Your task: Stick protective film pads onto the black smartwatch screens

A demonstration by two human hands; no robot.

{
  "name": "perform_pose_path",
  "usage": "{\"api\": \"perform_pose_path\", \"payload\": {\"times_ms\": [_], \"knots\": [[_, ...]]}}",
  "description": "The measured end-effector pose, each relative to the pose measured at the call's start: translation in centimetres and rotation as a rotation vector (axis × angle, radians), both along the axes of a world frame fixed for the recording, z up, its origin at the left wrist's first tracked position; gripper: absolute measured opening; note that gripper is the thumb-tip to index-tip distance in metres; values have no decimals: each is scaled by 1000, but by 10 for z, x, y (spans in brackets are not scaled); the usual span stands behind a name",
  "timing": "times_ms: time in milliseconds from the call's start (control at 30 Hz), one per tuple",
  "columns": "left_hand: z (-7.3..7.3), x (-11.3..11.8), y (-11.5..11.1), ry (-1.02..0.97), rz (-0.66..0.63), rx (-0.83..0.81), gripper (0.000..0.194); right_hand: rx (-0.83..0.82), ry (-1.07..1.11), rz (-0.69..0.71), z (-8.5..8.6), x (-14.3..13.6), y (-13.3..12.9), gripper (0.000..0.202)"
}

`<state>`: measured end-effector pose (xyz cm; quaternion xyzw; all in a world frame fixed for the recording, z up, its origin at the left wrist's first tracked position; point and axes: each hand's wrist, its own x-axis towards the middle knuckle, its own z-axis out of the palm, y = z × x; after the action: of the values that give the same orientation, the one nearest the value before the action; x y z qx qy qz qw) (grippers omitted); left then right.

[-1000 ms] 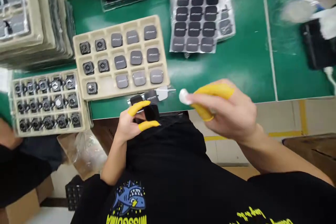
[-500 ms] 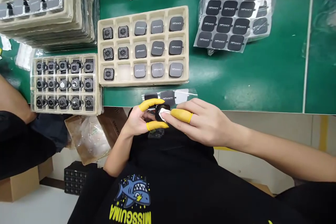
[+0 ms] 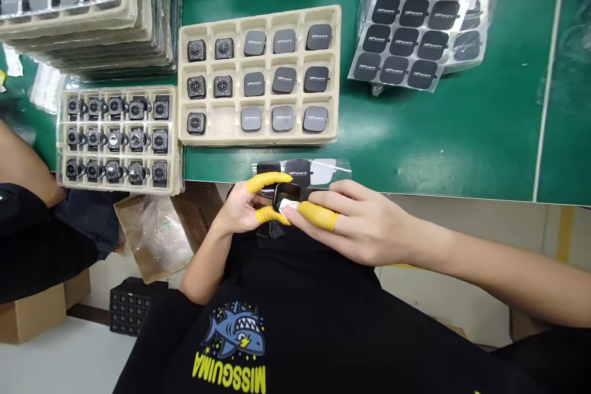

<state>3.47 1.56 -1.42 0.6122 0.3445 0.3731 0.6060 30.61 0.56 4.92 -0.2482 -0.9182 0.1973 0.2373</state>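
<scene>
My left hand [image 3: 244, 206], with yellow finger cots on thumb and finger, grips a black smartwatch body [image 3: 290, 191] by its edges at the table's front edge. Its dark glossy face points up. My right hand [image 3: 355, 221], also wearing a yellow finger cot, pinches a small white wiping cloth [image 3: 287, 204] against the watch's lower edge. Just beyond the hands lies a clear strip of dark film labels [image 3: 298, 171]. Farther back sits a beige tray [image 3: 258, 140] with watch bodies on its left and grey film-covered ones on its right; one compartment in the front row holds nothing.
A smaller tray of watch bodies [image 3: 178, 166] stands at the left, below a tall stack of filled trays [image 3: 138, 24]. Sheets of dark labels [image 3: 397, 43] lie at the back right. A person's arm [image 3: 23, 166] is at far left; an open carton [image 3: 198, 215] sits below the table.
The cloth has slid from the middle of the watch face toward its lower edge, uncovering more of the dark screen. The whole view has shifted slightly.
</scene>
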Motion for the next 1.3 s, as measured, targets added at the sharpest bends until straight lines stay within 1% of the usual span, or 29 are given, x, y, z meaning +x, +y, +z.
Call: {"api": "perform_pose_path", "payload": {"times_ms": [67, 133, 233, 300, 333, 400, 500, 533, 633, 700, 833, 900, 967, 1033, 1067, 1167, 1233, 1300], "knots": [[1, -3, 0, 30, -16, -8, 66, 6, -34, 56, 6, -4, 3, 45], [2, -5, 0, 60, -37, -15, 65, -33, -79, 67, 12, -10, 8, 42], [0, -5, -3, 46, -27, -25, 74, -88, -102, 13, 18, -16, 17, 40], [-2, -3, -7, 14, 17, -42, 81, -63, -108, -29, 20, -16, 20, 39], [-2, -3, -8, -3, 44, -42, 82, -31, -116, -47, 21, -15, 21, 39], [-3, -1, -11, -38, 79, -22, 78, 91, -133, -55, 24, -12, 20, 39], [-4, 0, -12, -99, 81, 7, 73, 340, -150, 9, 29, -9, 15, 37], [-4, 0, -12, -121, 71, 17, 73, 396, -147, 37, 30, -9, 13, 34], [-5, 1, -10, -159, 27, 57, 69, 454, -134, 83, 34, -15, 11, 23], [-5, 1, -10, -171, 6, 65, 66, 494, -146, 64, 35, -20, 13, 20], [-6, 3, -12, -245, 77, 17, 71, 592, -198, -32, 37, -23, 19, 23], [-6, 2, -13, -276, 110, -39, 70, 596, -213, -45, 40, -20, 19, 22], [-5, 0, -13, -289, 133, -89, 69, 555, -222, -28, 45, -14, 18, 22], [-3, -3, -12, -295, 141, -114, 71, 497, -183, -20, 48, -7, 16, 21], [-2, -5, -12, -299, 135, -120, 72, 477, -143, -31, 50, -4, 15, 20], [1, -7, -9, -299, 95, -134, 75, 461, -34, -143, 51, -2, 13, 25], [2, -6, -9, -298, 87, -144, 75, 462, -36, -197, 49, -4, 13, 28], [3, -5, -9, -309, 85, -155, 75, 458, -68, -188, 47, -9, 15, 29]]}}
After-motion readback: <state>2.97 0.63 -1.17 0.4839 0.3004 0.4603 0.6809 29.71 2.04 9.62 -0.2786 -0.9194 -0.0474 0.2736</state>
